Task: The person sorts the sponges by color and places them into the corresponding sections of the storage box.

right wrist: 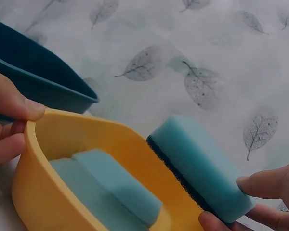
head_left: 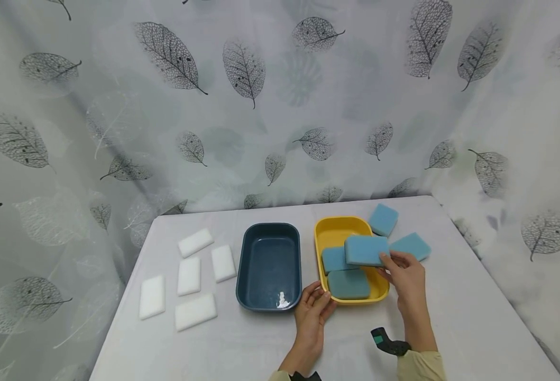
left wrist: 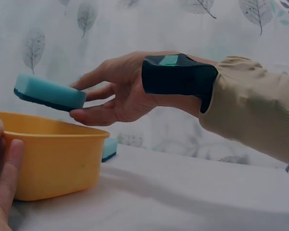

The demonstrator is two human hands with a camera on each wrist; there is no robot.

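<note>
My right hand (head_left: pixel 407 278) pinches one end of a blue sponge (head_left: pixel 366 250) with a dark scouring side underneath, held above the yellow tub (head_left: pixel 378 300). In the right wrist view that sponge (right wrist: pixel 202 168) tilts over the tub's inside. Two more blue sponges lie in the tub, a nearer sponge (head_left: pixel 348 284) and a farther sponge (head_left: pixel 333 260). My left hand (head_left: pixel 310 320) grips the tub's near left corner, thumb over the rim, as the right wrist view shows. Right of the tub, two blue sponges, one at the back (head_left: pixel 383 219) and one nearer (head_left: pixel 411 246), lie on the table.
A dark blue tub (head_left: pixel 268 309) stands just left of the yellow one, with nothing in it. Farther left lie several white sponge blocks (head_left: pixel 189 276) on the white-covered table (head_left: pixel 241 349). A leaf-print curtain (head_left: pixel 280 106) hangs behind the table.
</note>
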